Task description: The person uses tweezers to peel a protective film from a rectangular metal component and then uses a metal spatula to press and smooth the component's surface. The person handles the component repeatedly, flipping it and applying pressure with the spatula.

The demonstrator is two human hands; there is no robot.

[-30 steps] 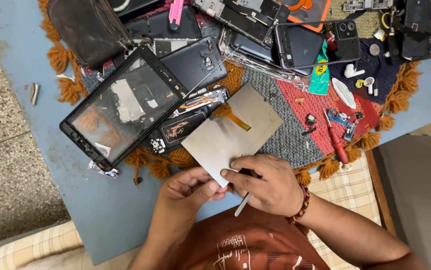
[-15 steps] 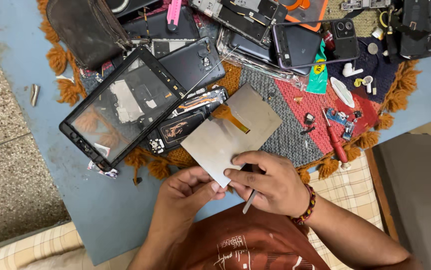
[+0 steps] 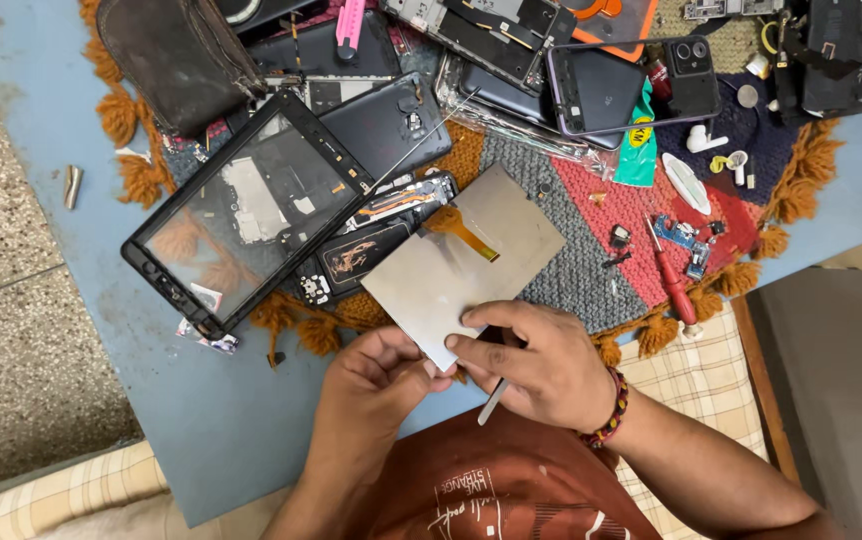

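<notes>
A grey metal display panel (image 3: 461,262) with an orange flex cable lies tilted over the woven mat (image 3: 591,250). Its near corner is pinched between both of my hands. My left hand (image 3: 376,385) grips that corner from below. My right hand (image 3: 536,365) presses fingers on the panel's near edge and also holds a thin silver tool (image 3: 493,400) that points down toward my lap.
A black tablet frame (image 3: 251,210) lies at the left beside opened phone bodies (image 3: 371,245). A dark pouch (image 3: 179,58) sits at the far left. More phones (image 3: 631,85), a red screwdriver (image 3: 669,275) and small parts crowd the mat on the blue table (image 3: 201,420).
Both hands have shifted slightly on the panel's near corner; the silver tool has tilted a little lower. The panel stays in about the same place.
</notes>
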